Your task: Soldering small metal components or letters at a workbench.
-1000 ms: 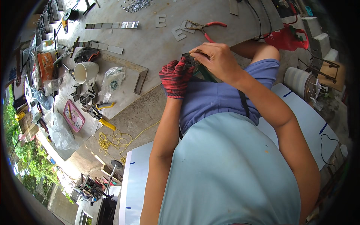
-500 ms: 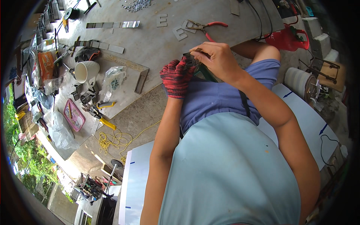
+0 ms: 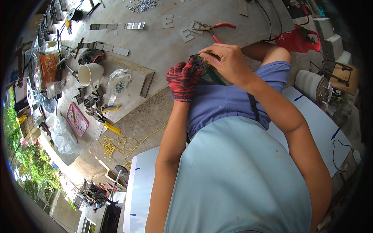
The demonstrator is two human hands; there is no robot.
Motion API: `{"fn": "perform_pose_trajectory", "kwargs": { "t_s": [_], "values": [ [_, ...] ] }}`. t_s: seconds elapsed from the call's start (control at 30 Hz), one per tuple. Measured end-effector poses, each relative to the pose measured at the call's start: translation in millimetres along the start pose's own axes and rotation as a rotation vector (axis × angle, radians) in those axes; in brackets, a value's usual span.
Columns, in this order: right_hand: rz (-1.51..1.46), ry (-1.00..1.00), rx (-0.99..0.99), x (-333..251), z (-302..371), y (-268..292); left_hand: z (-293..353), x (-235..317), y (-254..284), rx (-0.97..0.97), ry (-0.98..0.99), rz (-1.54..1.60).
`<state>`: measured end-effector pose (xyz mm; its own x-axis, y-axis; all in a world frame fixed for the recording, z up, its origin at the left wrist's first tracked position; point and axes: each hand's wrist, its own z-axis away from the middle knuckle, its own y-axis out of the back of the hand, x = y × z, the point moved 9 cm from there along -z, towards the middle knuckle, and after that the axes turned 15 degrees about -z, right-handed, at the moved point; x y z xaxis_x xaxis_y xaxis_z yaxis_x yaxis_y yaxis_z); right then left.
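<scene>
My left hand (image 3: 182,79) wears a red and black knit glove and grips a small dark metal piece (image 3: 198,62) above my lap. My bare right hand (image 3: 225,58) pinches the same piece from the right, fingers curled over its top edge. Both hands meet over my blue shorts (image 3: 229,101). Just beyond them, red-handled pliers (image 3: 213,28) lie on the grey floor beside cut metal letters (image 3: 176,27).
A white mug (image 3: 90,73), a plastic bag (image 3: 116,83), yellow-handled pliers (image 3: 101,118) and a pink tray (image 3: 77,119) lie at the left. Metal strips (image 3: 116,26) lie further out. A yellow cord (image 3: 120,145), a red container (image 3: 299,39) and a white sheet (image 3: 314,124) surround me.
</scene>
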<state>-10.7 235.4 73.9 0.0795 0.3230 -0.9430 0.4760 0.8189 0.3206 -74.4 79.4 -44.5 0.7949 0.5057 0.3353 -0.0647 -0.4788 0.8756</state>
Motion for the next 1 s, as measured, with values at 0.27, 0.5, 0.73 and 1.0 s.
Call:
{"fn": "perform_pose_trajectory", "kwargs": {
  "t_s": [0.27, 0.5, 0.73, 1.0],
  "values": [
    [-0.017, -0.041, -0.005, 2.7, -4.0, 2.1, -3.6, 2.3, -2.7, -0.019, 0.003, -0.019],
    [-0.327, -0.213, 0.139, -21.3, -22.9, 54.1, -0.1, 0.7, 9.5, 0.046, 0.003, -0.027],
    [-0.030, 0.267, 0.497, -10.0, -144.5, 152.7, -0.5, 1.5, 10.6, 0.051, 0.012, -0.017],
    [0.188, 0.181, 0.517, 74.5, -278.5, 161.3, 1.5, 1.3, 6.6, 0.040, -0.006, -0.045]
  ]
}}
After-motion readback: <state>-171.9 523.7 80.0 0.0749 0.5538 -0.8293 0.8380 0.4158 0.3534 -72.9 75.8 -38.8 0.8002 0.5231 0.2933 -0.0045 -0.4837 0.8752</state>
